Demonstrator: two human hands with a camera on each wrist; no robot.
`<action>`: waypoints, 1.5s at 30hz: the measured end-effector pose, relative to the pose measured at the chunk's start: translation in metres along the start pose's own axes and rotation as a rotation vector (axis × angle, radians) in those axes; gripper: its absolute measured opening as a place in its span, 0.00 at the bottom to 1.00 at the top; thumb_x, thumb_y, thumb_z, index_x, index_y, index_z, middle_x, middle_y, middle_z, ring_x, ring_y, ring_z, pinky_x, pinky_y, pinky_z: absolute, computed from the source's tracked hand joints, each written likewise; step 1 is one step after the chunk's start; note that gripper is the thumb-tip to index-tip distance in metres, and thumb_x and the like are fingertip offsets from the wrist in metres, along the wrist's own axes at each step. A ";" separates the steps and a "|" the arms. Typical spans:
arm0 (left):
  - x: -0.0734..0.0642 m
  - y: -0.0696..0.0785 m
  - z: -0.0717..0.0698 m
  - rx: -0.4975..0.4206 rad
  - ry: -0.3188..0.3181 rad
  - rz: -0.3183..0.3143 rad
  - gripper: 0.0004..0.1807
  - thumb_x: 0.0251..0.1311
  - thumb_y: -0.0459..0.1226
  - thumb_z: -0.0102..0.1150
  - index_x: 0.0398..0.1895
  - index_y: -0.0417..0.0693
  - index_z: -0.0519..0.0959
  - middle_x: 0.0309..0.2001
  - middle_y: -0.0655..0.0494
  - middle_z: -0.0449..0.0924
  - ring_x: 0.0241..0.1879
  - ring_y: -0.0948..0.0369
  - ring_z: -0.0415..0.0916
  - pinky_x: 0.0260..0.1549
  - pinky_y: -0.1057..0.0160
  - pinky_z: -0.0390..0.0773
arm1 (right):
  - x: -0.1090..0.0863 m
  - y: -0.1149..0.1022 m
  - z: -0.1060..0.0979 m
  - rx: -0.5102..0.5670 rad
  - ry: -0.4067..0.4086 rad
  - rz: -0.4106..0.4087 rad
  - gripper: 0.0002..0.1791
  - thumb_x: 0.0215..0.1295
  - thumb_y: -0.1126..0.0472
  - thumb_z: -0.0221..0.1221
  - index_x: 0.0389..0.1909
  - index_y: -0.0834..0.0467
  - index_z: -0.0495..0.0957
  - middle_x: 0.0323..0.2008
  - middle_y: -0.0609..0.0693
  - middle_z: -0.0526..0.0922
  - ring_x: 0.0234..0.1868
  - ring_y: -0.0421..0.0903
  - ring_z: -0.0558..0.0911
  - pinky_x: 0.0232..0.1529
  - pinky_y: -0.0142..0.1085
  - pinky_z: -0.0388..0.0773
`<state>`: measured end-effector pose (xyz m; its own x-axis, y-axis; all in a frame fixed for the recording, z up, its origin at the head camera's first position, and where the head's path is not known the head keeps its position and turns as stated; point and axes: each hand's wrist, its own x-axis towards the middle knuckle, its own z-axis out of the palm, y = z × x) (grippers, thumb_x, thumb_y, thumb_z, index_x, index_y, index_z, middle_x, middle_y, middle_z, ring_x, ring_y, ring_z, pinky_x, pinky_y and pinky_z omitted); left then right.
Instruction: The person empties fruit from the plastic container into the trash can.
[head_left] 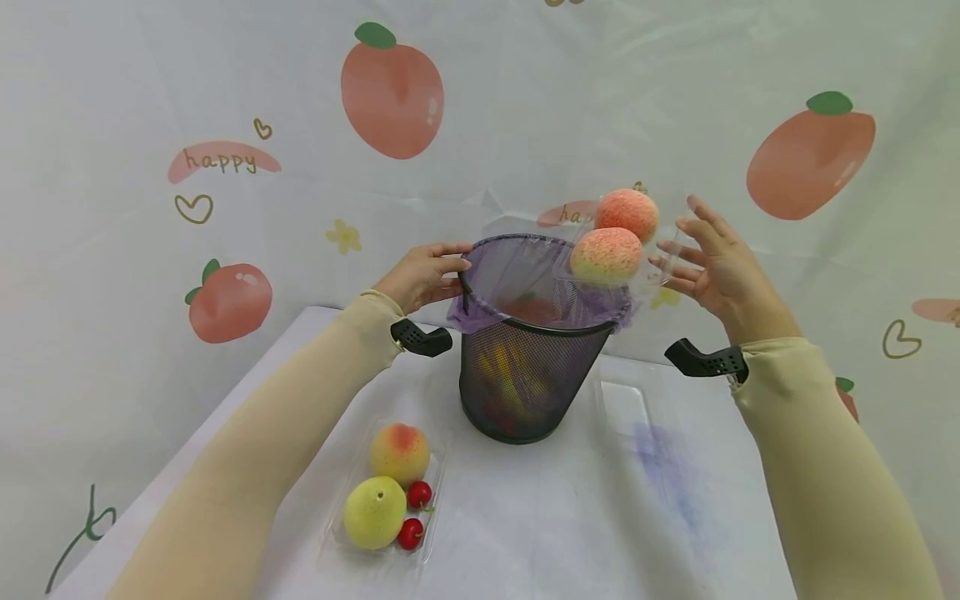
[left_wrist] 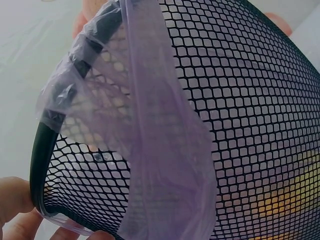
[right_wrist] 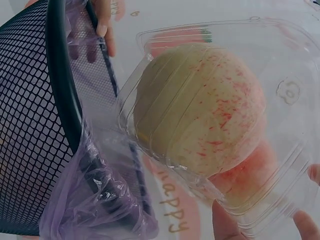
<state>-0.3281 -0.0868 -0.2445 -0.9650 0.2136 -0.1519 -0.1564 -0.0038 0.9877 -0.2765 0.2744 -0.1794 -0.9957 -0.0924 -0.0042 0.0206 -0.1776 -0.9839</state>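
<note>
The person's right hand (head_left: 723, 267), fingers and thumb slightly bent, holds the edge of a clear, ridged plastic tray (right_wrist: 295, 45) bearing two round, pinkish-orange peaches (head_left: 606, 256). The head view shows this tray raised and tilted at the right side of a tapered black wire-mesh bin (head_left: 558, 331); whether it touches the rim I cannot tell. Only the right wrist view shows the tray's ridges clearly, along with the cream skin and red flecks on the nearer peach. The left hand (head_left: 423, 277) grips the opposite side of the bin's rim; the left wrist view adds that the thumb and fingers close about that edge, with a translucent lilac plastic liner (left_wrist: 165, 150) folded over the mesh nearby. Yellow shapes (head_left: 506, 375) show through the wall in the head view and blur in the left wrist view. Only the head view takes in the white table (head_left: 510, 517), where a second clear plastic tray (head_left: 431, 533) holds a yellow-orange peach (head_left: 400, 454), a pale yellow pear (head_left: 374, 512) and two red cherries (head_left: 411, 533).
</note>
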 end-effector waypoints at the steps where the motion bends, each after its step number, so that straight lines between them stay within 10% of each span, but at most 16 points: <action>1: 0.000 0.000 0.000 -0.002 -0.001 0.001 0.24 0.67 0.35 0.56 0.67 0.55 0.71 0.64 0.53 0.66 0.52 0.55 0.71 0.59 0.58 0.74 | 0.000 0.000 0.000 -0.005 -0.002 -0.003 0.37 0.69 0.51 0.57 0.72 0.26 0.50 0.78 0.48 0.35 0.38 0.43 0.85 0.39 0.33 0.84; 22: -0.001 0.000 0.000 -0.009 -0.002 0.000 0.25 0.67 0.34 0.55 0.67 0.54 0.70 0.64 0.53 0.66 0.52 0.55 0.72 0.60 0.58 0.74 | 0.005 -0.005 0.018 -0.101 0.030 -0.030 0.42 0.65 0.51 0.62 0.74 0.29 0.50 0.76 0.52 0.46 0.34 0.42 0.85 0.33 0.35 0.84; 29: -0.001 0.000 0.001 -0.005 0.001 -0.001 0.24 0.67 0.34 0.55 0.67 0.54 0.70 0.65 0.53 0.66 0.57 0.53 0.71 0.60 0.58 0.73 | 0.007 -0.004 0.023 -0.139 0.045 -0.059 0.42 0.64 0.53 0.63 0.74 0.31 0.52 0.58 0.50 0.65 0.33 0.43 0.85 0.32 0.36 0.85; 45: 0.001 -0.001 0.000 -0.010 -0.001 -0.009 0.24 0.68 0.35 0.55 0.67 0.56 0.71 0.65 0.54 0.66 0.59 0.52 0.71 0.60 0.58 0.73 | 0.012 -0.008 0.033 -0.180 0.068 -0.069 0.43 0.63 0.56 0.64 0.74 0.31 0.53 0.52 0.52 0.64 0.30 0.44 0.82 0.28 0.36 0.84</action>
<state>-0.3290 -0.0863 -0.2457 -0.9634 0.2150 -0.1604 -0.1667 -0.0116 0.9859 -0.2856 0.2421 -0.1656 -0.9981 -0.0185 0.0586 -0.0586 -0.0028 -0.9983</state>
